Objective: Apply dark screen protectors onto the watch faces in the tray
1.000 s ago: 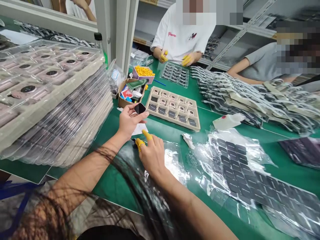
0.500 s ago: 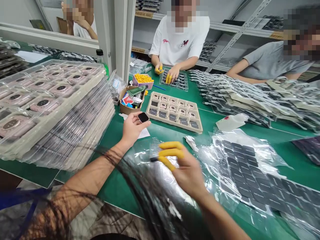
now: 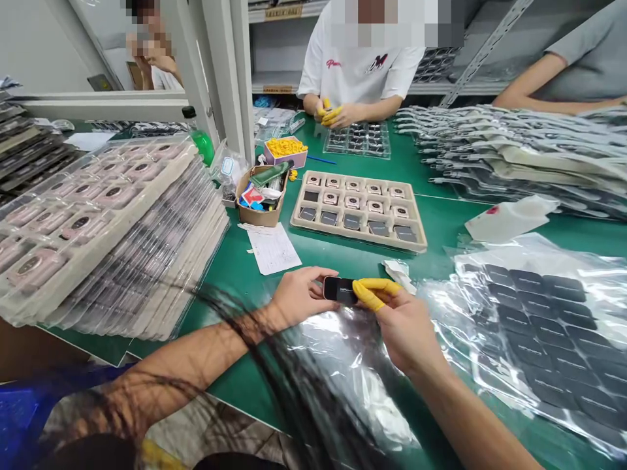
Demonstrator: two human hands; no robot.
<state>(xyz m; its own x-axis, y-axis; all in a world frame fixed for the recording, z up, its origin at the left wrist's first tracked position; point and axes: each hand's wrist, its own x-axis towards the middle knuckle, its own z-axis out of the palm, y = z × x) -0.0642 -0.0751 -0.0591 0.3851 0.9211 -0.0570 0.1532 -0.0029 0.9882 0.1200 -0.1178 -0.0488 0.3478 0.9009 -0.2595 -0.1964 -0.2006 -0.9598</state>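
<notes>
Over the green table, my left hand grips a small watch case by its edges, its black screen facing up. My right hand, with yellow finger cots, pinches a dark square film with pale lettering. The film lies against or just over the right side of the watch screen; whether it touches cannot be seen. Beyond my hands sits a beige tray holding pink watches and dark films in its compartments. To the right, rows of dark films lie on clear plastic.
Stacked watch trays rise at the left. Behind my hands are a paper slip, a cardboard box of odds and ends and a box of yellow finger cots. A co-worker works opposite, near piled trays.
My right hand has brought the dark film up to the watch. My left hand has moved right and nearer with the watch. The co-worker's hands opposite have come together.
</notes>
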